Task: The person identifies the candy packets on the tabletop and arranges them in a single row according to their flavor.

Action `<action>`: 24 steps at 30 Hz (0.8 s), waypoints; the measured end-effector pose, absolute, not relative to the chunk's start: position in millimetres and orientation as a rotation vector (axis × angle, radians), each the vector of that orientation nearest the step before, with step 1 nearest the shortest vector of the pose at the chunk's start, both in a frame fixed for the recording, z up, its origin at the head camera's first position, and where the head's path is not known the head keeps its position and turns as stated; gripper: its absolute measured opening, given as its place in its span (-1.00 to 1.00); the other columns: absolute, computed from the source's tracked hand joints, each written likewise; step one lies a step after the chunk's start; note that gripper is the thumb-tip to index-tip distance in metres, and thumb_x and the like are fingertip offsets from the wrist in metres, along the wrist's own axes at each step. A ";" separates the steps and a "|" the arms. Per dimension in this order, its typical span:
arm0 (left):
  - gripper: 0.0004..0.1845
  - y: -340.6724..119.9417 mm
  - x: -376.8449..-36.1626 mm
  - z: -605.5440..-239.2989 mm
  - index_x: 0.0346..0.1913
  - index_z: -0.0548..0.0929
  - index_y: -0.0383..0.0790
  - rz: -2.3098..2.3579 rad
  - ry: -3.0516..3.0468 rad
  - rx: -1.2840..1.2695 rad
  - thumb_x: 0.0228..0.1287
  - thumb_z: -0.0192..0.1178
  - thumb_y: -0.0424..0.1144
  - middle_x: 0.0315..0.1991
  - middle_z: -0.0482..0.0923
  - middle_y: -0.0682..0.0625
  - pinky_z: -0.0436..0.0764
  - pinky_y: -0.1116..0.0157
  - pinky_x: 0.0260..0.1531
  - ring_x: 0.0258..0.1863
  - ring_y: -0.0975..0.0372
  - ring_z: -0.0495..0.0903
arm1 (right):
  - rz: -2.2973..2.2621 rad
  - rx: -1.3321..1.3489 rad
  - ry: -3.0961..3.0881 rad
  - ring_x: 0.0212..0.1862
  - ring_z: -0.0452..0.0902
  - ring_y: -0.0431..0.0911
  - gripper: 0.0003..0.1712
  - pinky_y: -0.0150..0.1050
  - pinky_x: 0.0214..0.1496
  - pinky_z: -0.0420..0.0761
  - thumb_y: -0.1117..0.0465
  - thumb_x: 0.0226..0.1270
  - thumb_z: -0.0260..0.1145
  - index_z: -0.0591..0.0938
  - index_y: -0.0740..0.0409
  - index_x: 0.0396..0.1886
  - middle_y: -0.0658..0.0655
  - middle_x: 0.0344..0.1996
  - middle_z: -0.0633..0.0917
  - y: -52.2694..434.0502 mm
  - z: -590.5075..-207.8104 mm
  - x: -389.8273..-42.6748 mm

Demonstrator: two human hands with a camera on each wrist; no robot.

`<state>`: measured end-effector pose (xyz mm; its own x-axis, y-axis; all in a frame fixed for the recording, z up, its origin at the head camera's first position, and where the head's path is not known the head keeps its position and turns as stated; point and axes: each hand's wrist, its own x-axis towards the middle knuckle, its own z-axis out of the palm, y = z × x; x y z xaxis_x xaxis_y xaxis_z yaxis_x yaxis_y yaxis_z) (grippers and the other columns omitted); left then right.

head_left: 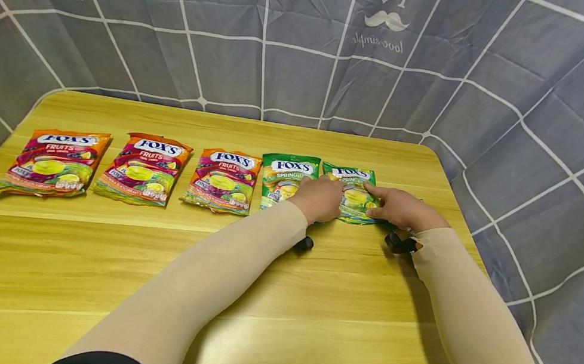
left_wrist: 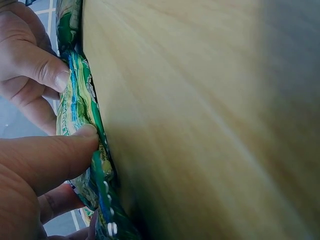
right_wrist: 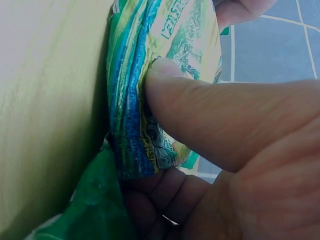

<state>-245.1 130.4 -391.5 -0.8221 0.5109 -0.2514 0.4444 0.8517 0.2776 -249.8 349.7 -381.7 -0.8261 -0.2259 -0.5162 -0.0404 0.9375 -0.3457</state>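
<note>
At the right end of a row lies a green FOX'S candy bag (head_left: 356,196), with a hand at each side of it. My left hand (head_left: 325,199) grips its left side; in the left wrist view the thumb of that hand (left_wrist: 45,160) presses on the bag's wrapper (left_wrist: 75,107). On the other side my right hand (head_left: 402,208) holds the edge. In the right wrist view its thumb (right_wrist: 185,100) lies on the printed face, with the fingers curled at the bag's side. A second green candy bag (head_left: 278,171) is partly hidden behind my left hand.
Three orange and purple FOX'S bags continue the row leftward: one beside the green pair (head_left: 221,183), a middle one (head_left: 142,171) and one at the far left (head_left: 53,165). All lie on a wooden table (head_left: 308,328). Grey checked cloth (head_left: 228,73) hangs around the table.
</note>
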 end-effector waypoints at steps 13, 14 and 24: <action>-0.41 130.4 -244.3 -390.7 0.46 0.54 0.00 0.281 2.718 0.721 0.46 0.33 0.07 0.34 0.64 0.05 0.46 -0.11 0.37 0.45 0.08 0.45 | -0.414 -0.209 2.532 0.60 0.12 0.43 -0.08 0.33 0.62 0.17 0.05 0.61 0.27 -0.01 -0.08 0.74 0.52 0.58 0.22 349.9 -381.9 -250.1; -0.41 130.5 -244.1 -390.5 0.46 0.53 0.00 0.276 2.720 0.720 0.46 0.32 0.07 0.35 0.63 0.05 0.45 -0.11 0.37 0.45 0.09 0.45 | -0.412 -0.211 2.533 0.60 0.12 0.43 -0.08 0.33 0.62 0.17 0.06 0.61 0.27 -0.01 -0.07 0.74 0.52 0.58 0.23 349.8 -381.6 -250.0; -0.37 130.8 -244.9 -390.6 0.51 0.49 0.01 0.264 2.714 0.716 0.48 0.31 0.08 0.37 0.61 0.04 0.46 -0.11 0.37 0.50 0.08 0.41 | -0.399 -0.203 2.531 0.59 0.15 0.43 -0.09 0.33 0.60 0.22 0.05 0.61 0.27 -0.01 -0.07 0.74 0.52 0.58 0.22 349.4 -379.5 -249.6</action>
